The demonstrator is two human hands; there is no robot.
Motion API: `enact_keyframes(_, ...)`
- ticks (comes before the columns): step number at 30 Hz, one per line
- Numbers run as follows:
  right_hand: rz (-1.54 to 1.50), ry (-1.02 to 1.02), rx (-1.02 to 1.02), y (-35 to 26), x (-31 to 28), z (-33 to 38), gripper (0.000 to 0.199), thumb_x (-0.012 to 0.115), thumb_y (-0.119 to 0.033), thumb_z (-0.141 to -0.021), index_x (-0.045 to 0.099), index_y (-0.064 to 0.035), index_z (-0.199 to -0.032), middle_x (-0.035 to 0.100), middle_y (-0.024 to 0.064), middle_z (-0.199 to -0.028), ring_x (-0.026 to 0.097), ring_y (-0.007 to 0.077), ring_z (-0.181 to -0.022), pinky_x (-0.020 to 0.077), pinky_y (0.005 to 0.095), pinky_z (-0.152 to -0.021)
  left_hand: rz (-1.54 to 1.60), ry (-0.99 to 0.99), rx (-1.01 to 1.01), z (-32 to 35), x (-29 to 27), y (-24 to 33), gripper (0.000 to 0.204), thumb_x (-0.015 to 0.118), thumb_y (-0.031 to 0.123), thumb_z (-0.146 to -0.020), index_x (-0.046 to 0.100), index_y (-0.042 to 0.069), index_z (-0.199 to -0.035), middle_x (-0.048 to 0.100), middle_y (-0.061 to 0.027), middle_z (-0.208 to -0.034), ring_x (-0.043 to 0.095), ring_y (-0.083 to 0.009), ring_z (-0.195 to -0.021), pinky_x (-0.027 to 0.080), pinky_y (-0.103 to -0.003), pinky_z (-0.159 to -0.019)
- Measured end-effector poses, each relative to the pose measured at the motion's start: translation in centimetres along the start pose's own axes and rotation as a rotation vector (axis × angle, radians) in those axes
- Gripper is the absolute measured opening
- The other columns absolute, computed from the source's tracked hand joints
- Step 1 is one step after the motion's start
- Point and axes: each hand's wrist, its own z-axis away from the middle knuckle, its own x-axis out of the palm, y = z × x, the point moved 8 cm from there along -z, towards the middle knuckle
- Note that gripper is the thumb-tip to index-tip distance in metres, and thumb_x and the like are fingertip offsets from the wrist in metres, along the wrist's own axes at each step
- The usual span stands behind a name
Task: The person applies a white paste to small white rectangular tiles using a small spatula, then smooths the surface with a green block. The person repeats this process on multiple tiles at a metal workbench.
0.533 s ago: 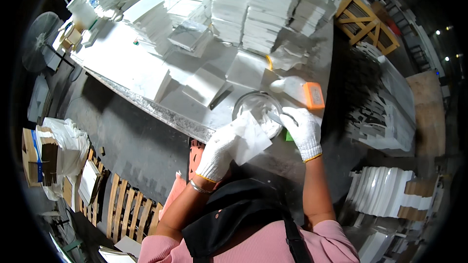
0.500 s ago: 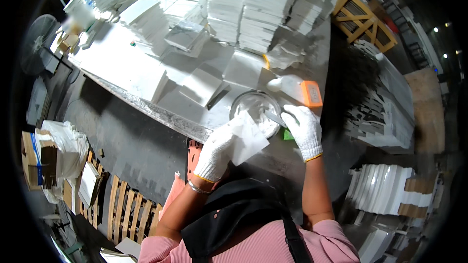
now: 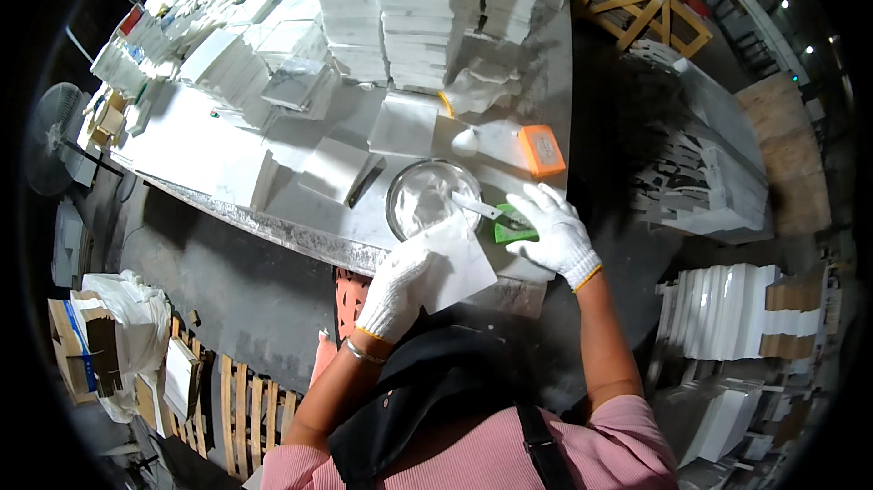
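Note:
My left hand (image 3: pixel 396 292), in a white knit glove, grips a thin white square tile (image 3: pixel 461 265) by its left side. The tile's far corner overlaps the near rim of a round metal bowl (image 3: pixel 392 215). White paste (image 3: pixel 423 196) fills the bowl, and a flat-bladed spatula (image 3: pixel 479 207) leans in it with its end over the right rim. Just right of that end is my right hand (image 3: pixel 556 240), also gloved, its fingers spread and nothing in them. A green object (image 3: pixel 512 223) lies partly hidden beside its fingertips.
An orange box-shaped block (image 3: pixel 542 151) and a loose white glove (image 3: pixel 482 90) lie beyond the bowl. White tiles (image 3: pixel 334 169) sit to its left. Tall tile stacks (image 3: pixel 414 26) line the back of the table. A wooden crate (image 3: pixel 644 8) stands at far right.
My right hand has let go of the spatula, moved slightly away and spread its fingers. The spatula stays in the bowl. My left hand still holds the tile. The whole view has shifted.

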Motion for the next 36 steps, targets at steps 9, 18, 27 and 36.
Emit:
enact_keyframes(9, -0.528, 0.497, 0.248, 9.0, -1.2, 8.5, 0.063, 0.08, -0.032, -0.082, 0.061, -0.0114, -0.138, 0.067, 0.0163, -0.121, 0.067, 0.032, -0.109, 0.0539, 0.0391, -0.092, -0.169, -0.058, -0.271, -3.0, 3.1, -7.3, 0.047, 0.067, 0.01, -0.095, 0.055, -0.004, -0.138, 0.069, -0.0097, -0.122, 0.066, -0.0164, -0.105, 0.053, -0.03, -0.092)
enact_keyframes(18, -1.672, 0.647, 0.523, 13.1, 8.5, 15.7, 0.059, 0.063, -0.031, -0.099, 0.049, -0.0037, -0.149, 0.063, 0.0082, -0.136, 0.061, 0.0192, -0.122, 0.0485, 0.0353, -0.104, -0.775, -0.226, -0.205, -9.0, 8.9, -11.6, 0.066, 0.07, 0.009, -0.092, 0.042, -0.006, -0.15, 0.067, -0.0121, -0.123, 0.065, -0.0146, -0.1, 0.056, -0.031, -0.078)
enact_keyframes(27, -1.671, 0.614, 0.474, 12.8, 10.5, 13.2, 0.058, 0.065, -0.027, -0.099, 0.05, -0.0041, -0.15, 0.059, 0.0065, -0.14, 0.056, 0.0153, -0.126, 0.0406, 0.0299, -0.109, -1.747, -0.068, 0.56, -8.3, 10.5, -9.4, 0.081, 0.084, 0.032, -0.076, 0.051, 0.004, -0.144, 0.058, -0.0233, -0.135, 0.06, -0.0375, -0.119, 0.051, -0.041, -0.099)
enact_keyframes(36, -1.462, 0.679, 0.444, 10.9, 7.4, 14.5, 0.065, 0.068, -0.029, -0.097, 0.044, -0.0052, -0.153, 0.057, 0.0078, -0.141, 0.055, 0.0176, -0.127, 0.0414, 0.0318, -0.109, -1.918, -0.474, 0.544, -7.2, 10.4, -11.7, 0.097, 0.088, 0.046, -0.066, 0.049, 0.009, -0.147, 0.038, -0.02, -0.157, 0.031, -0.0446, -0.147, 0.032, -0.06, -0.116)
